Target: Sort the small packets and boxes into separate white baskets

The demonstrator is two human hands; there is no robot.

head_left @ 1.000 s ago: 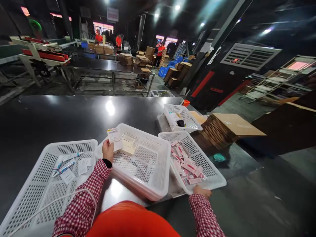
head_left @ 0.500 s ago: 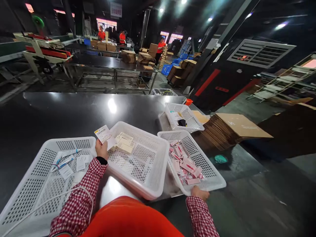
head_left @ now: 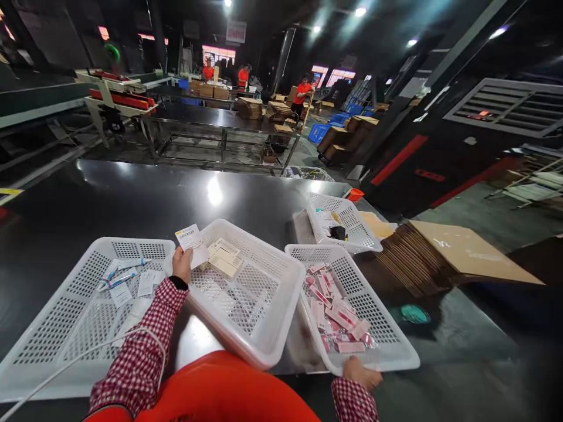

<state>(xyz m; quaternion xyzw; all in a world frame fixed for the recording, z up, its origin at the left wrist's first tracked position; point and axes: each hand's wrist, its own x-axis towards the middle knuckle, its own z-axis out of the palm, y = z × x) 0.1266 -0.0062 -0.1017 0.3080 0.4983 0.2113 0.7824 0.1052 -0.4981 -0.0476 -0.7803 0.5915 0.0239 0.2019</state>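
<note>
White plastic baskets sit in a row on the dark steel table. Taking the middle basket as the mark: to its left lies the left basket with tubes and paper slips; at its near-left rim the left hand pinches a barcode slip upright between thumb and fingers, just beside the cream boxes inside. To its right, touching it, the right basket holds pink packets; the right hand curls closed on that basket's near edge. Further right stands flattened cardboard
</note>
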